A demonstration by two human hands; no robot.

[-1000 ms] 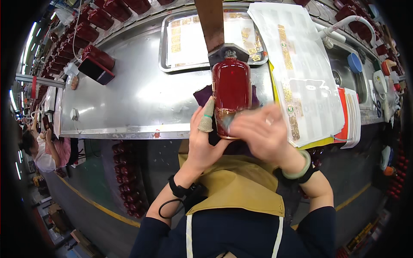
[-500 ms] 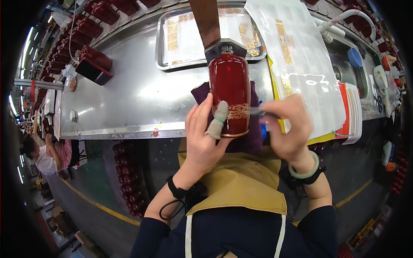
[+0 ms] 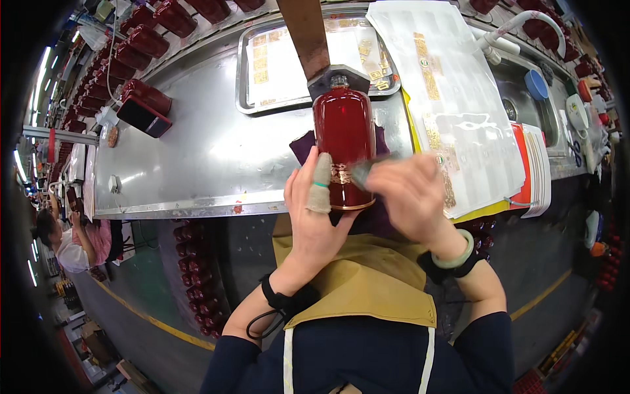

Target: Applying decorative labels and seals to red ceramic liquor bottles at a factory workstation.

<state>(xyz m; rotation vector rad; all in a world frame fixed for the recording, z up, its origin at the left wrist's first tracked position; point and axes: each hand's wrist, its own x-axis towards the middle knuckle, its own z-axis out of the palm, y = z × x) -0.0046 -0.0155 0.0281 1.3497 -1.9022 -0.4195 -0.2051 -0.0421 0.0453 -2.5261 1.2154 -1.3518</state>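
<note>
From where I'm standing: the bottle is deep red, glossy, clear glass neck, w/ a gold patterned band low on its front. It's at the table's near edge, neck pointing away from the worker & up against a dark block, purple cloth underneath.

L hand is cupped round the bottle's lower left side, gripping it, w/ a tan finger sleeve on one finger. R hand is a bit blurred, fingers curled round a small dark tool by the band; can't tell exactly what kind.

Table is shiny steel. Metal tray w/ gold-marked sheets behind the bottle; stack of white sheets to the R, then sink & blue bowl. Phone far L, nr more red bottles.

Floor is dark grey w/ yellow lines; co-worker off L.
</note>
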